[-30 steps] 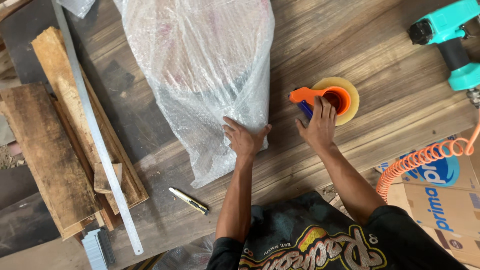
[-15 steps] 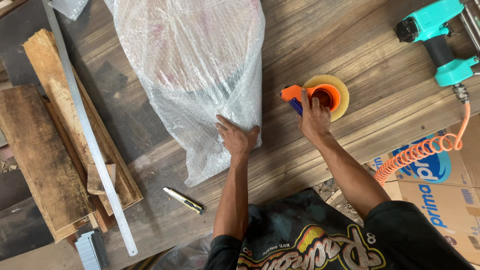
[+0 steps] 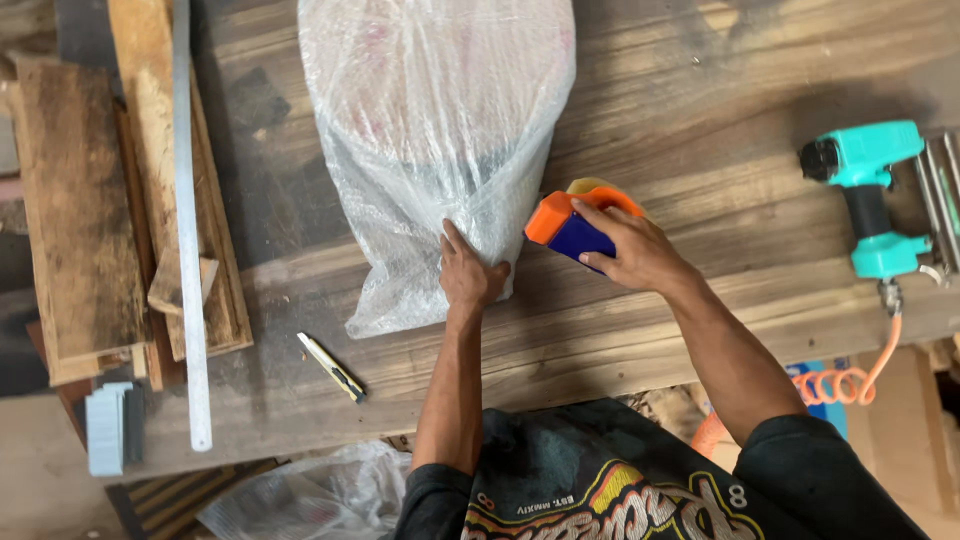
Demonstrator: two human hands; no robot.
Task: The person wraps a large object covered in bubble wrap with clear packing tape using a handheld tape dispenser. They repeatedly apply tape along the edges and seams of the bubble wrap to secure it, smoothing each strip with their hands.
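At the near edge of the wooden counter (image 3: 700, 120), the bubble-wrapped bundle (image 3: 440, 130) is being pressed flat by the left hand (image 3: 470, 275) while the orange-and-blue tape dispenser (image 3: 570, 225) is being gripped in the right hand's (image 3: 635, 250) closed fingers, and the loose wrap is judged liable to be shifted if pressure is being eased.

The left hand (image 3: 470, 275) lies flat, fingers together, palm pressed down, forearm straight below it. The right hand (image 3: 632, 250) sits just beside it, curled in a closed grip, wrist bent, forearm angling outward.
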